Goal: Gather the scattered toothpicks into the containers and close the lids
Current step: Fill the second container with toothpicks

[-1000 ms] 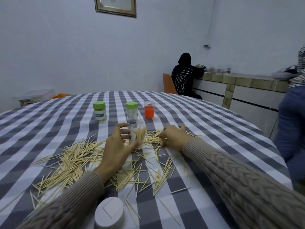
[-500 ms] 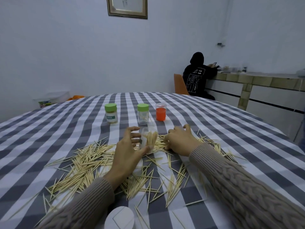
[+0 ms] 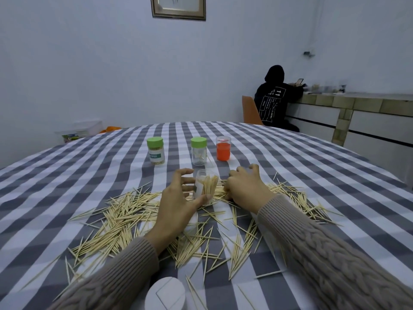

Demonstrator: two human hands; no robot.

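Note:
Many wooden toothpicks (image 3: 125, 217) lie scattered over the checked tablecloth in front of me. My left hand (image 3: 178, 199) grips a clear open container (image 3: 204, 186) that stands among them, partly filled with upright toothpicks. My right hand (image 3: 244, 189) rests just right of the container, its fingers curled down over a clump of toothpicks; what lies under the palm is hidden. A white round lid (image 3: 166, 294) sits at the near edge between my forearms.
Behind the hands stand two green-lidded jars (image 3: 155, 151) (image 3: 198, 151) and an orange container (image 3: 223, 148). A person in a black hoodie (image 3: 273, 101) sits on an orange chair at a tiled counter (image 3: 348, 101) at the back right.
My head has turned, so the view shifted and the person in blue at the right edge is gone. Both hands stay at the clear container; the right hand has edged along the toothpick pile.

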